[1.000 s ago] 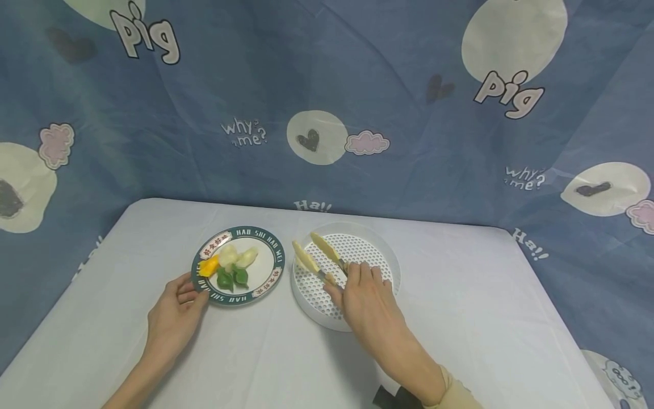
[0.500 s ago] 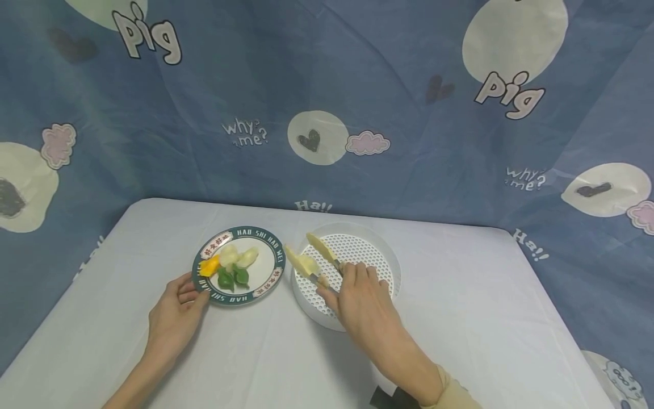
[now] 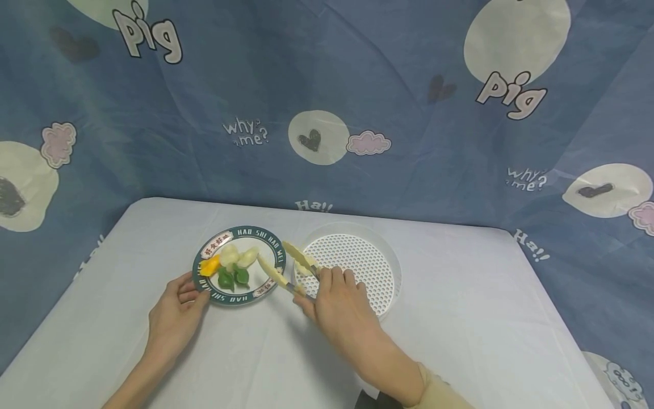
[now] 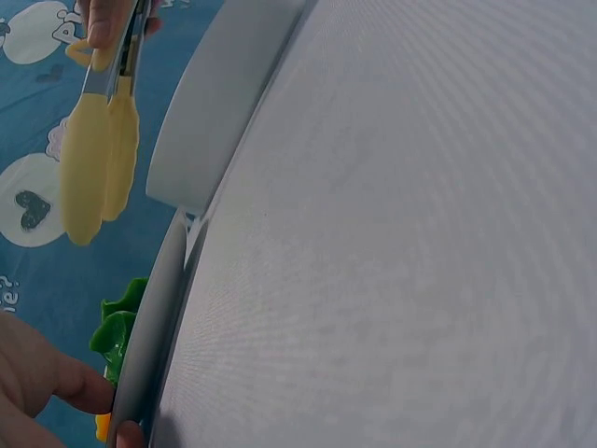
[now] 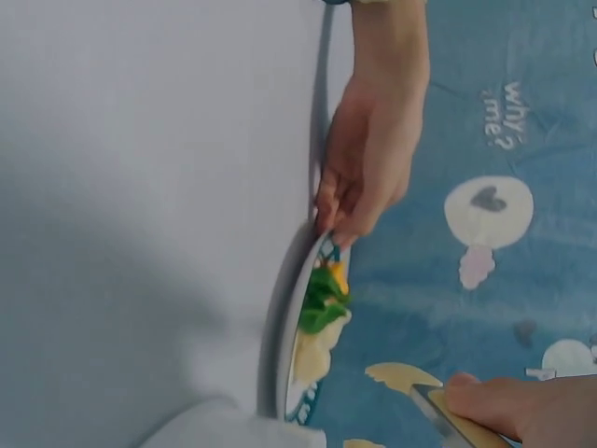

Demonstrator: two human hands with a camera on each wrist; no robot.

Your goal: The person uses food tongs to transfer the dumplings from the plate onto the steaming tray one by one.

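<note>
My left hand (image 3: 174, 318) pinches the near-left rim of a white plate (image 3: 265, 236) with a green lettered border. On the plate sit a yellow piece (image 3: 209, 266), two cream pieces and two glossy green pieces (image 3: 225, 279) with ruffled edges. My right hand (image 3: 342, 324) grips food tongs (image 4: 89, 168) with pale yellow tips; in the head view the tips are spread, nothing between them, over the plate's right rim. A round white steamer tray (image 3: 390, 258) with a perforated base stands right of the plate. A cream piece (image 3: 305, 269) in it is partly hidden by the tongs.
A white cloth (image 3: 475, 318) covers the table. Behind it hangs a blue printed curtain (image 3: 409, 170). A small black-and-white patterned object (image 3: 377, 400) shows at the bottom edge beside the right sleeve.
My right hand has carried the spread tongs left from above the steamer tray to the plate's right side. The cream piece has come into view in the tray. My left hand stays put.
</note>
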